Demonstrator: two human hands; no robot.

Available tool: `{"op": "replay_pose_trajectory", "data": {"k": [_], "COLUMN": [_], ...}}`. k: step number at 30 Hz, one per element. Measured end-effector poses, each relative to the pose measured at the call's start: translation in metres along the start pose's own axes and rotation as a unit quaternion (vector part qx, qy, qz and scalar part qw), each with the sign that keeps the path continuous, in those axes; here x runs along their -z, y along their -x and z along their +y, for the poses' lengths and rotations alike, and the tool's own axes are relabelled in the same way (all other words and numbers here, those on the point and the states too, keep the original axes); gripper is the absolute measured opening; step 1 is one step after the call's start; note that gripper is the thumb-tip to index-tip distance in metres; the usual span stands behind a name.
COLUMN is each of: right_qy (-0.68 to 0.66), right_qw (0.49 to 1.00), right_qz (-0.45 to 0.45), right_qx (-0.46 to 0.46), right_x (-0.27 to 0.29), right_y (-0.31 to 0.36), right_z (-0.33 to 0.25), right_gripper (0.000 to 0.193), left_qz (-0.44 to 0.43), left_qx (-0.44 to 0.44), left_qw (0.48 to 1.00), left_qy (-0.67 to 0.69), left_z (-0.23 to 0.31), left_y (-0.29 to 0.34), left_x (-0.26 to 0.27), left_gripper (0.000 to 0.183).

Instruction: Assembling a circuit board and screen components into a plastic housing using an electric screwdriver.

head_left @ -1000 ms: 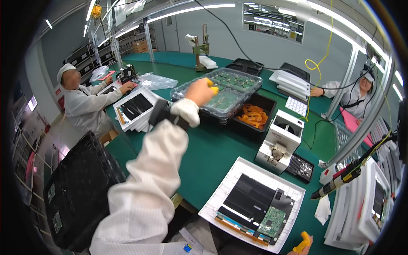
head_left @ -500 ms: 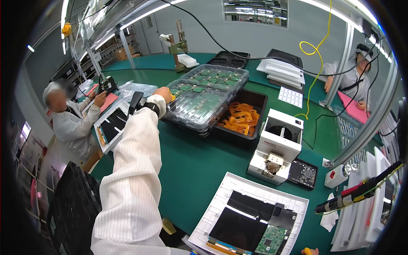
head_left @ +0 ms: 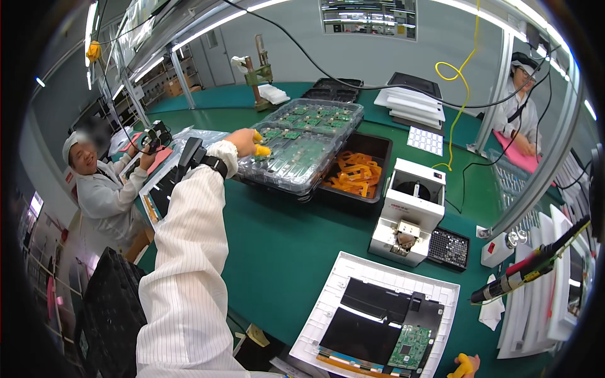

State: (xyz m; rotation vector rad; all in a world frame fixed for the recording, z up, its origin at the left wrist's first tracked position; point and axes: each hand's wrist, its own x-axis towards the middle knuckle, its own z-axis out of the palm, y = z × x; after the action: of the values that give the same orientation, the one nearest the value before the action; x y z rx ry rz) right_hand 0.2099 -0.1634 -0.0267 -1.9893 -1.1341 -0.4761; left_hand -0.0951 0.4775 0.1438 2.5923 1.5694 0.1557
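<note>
My left hand (head_left: 244, 143) reaches over the near left edge of a clear plastic tray (head_left: 301, 165), yellow covers on its fingertips. Its thumb and finger are apart beside green circuit boards (head_left: 272, 133) lying in the tray; I see nothing gripped between them. A black band with a dark device is round that wrist. At the lower edge my right hand (head_left: 467, 365), also with yellow finger covers, is mostly cut off; its fingers look curled together, and what they hold, if anything, is hidden. Near it lies a white-framed panel (head_left: 315, 301) with black sheets and a green circuit board (head_left: 411, 346).
A black bin (head_left: 389, 157) of orange strips (head_left: 356, 175) adjoins the tray. Right of it stand a white machine (head_left: 409, 211) and a black box of small parts (head_left: 449, 247). A dark cylindrical tool (head_left: 529, 268) juts in from the right. Two co-workers (head_left: 104, 189) sit beyond.
My left hand has moved slightly further over the tray and its fingers show spread apart. More of my right hand has come into view at the lower edge.
</note>
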Motion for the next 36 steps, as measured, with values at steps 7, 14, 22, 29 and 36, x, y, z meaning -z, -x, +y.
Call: {"op": "replay_pose_trajectory", "data": {"k": [7, 14, 22, 29, 36], "right_qy": [-0.034, -0.090, -0.112, -0.123, -0.136], "right_qw": [0.999, 0.993, 0.990, 0.990, 0.989], "right_qz": [0.008, 0.013, 0.056, 0.039, 0.022], "right_qx": [0.007, -0.070, -0.059, -0.058, -0.048], "right_x": [0.001, -0.001, -0.006, 0.003, 0.005], "right_y": [0.002, 0.012, -0.012, -0.001, 0.001], "right_z": [-0.004, 0.005, -0.003, 0.006, 0.007], "right_gripper": [0.028, 0.025, 0.015, 0.022, 0.027], "left_qz": [-0.017, 0.097, 0.129, 0.034, -0.013], "left_qx": [-0.056, -0.090, -0.374, -0.532, -0.543], "left_qw": [0.997, 0.990, 0.874, 0.831, 0.832], "left_qy": [0.054, 0.045, 0.282, 0.156, 0.114], "left_z": [-0.027, 0.015, 0.190, 0.341, 0.373], "left_y": [0.015, 0.015, 0.117, 0.229, 0.216], "left_x": [-0.020, -0.014, 0.013, -0.094, -0.143], "left_gripper": [0.048, 0.036, 0.028, 0.029, 0.029]}}
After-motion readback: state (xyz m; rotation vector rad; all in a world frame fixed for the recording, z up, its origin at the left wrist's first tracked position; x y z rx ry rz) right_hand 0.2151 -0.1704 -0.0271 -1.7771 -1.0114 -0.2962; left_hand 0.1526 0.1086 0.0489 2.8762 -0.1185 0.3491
